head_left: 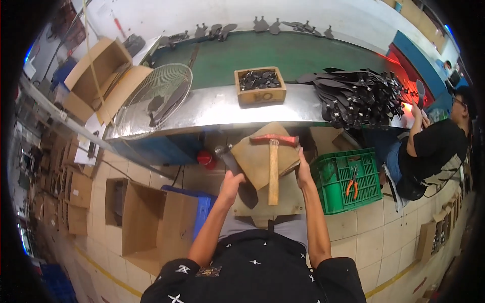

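Before a worker in a black shirt (pixel 257 267), a dark tapered piece (pixel 232 162) slanted across the left edge of a tan board (pixel 255 159), grasped around its middle by the fingers of the left hand (pixel 232 186), probably for a balanced hold. The right hand (pixel 304 169) met the board's right corner; whether its fingers pinched or merely steadied it could not be told. A red-headed hammer (pixel 273 166) lay on the board, its wooden handle jutting past the near edge, seemingly to keep it within easy reach. Beyond ran the front edge of a metal-rimmed bench (pixel 202 108), where a wooden box (pixel 261 96) of small dark parts sat near the lip, likely for a short stretch, and a heap of dark pieces (pixel 358 96) crowded the right end. Tiled floor (pixel 339 231) left the right forearm some room beside a green crate (pixel 328 187) bearing orange-handled pliers (pixel 352 188); a blue bin (pixel 204 208) and cardboard box (pixel 174 217) hemmed the left more closely.
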Demonstrator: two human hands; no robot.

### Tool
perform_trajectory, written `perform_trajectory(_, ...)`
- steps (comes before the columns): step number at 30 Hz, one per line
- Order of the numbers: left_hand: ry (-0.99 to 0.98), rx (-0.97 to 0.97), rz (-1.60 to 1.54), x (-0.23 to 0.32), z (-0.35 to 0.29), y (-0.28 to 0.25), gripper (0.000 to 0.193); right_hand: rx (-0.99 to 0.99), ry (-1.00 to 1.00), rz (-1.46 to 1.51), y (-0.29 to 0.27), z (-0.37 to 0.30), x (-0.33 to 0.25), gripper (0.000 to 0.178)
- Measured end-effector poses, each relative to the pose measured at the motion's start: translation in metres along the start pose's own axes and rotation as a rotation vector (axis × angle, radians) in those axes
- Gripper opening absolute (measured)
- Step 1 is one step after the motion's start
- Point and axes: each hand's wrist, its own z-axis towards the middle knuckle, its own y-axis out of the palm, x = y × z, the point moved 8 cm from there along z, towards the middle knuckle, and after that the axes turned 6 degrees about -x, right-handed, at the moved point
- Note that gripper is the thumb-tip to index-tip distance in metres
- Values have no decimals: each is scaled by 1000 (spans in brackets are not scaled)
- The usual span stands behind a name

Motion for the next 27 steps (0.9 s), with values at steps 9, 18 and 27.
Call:
perform_trajectory(9, -142, -64, -102, 5, 4, -5, 34, -21, 13, -313, 2, -103, 8, 65)
perform_trajectory(18, 255, 418, 131, 70, -97, -29, 56, -183, 255, 42, 122, -147, 8, 42)
perform_trajectory(27, 490, 165, 333, 161, -108, 54, 70, -111, 420, 560, 117, -145, -16, 22)
